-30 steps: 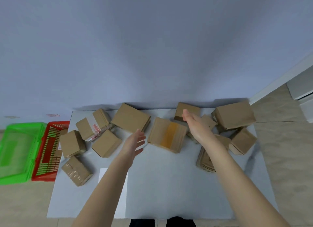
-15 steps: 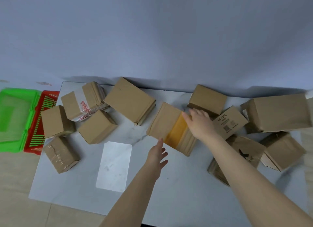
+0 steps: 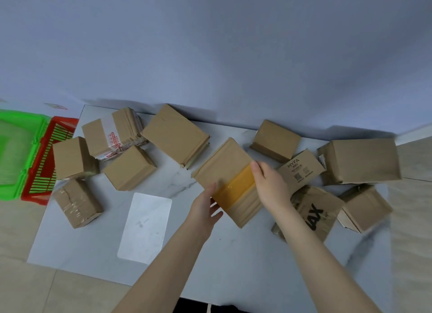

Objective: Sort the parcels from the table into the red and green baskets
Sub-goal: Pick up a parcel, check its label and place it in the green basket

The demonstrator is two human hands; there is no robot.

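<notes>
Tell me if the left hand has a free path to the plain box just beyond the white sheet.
Probably yes, once it lets go: the left hand holds the yellow-taped parcel, but only bare table lies between it and the plain box, whose top is uncovered.

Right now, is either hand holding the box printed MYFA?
No, the left hand and the right hand both grip the yellow-taped box, while the MYFA box lies to their right.
</notes>
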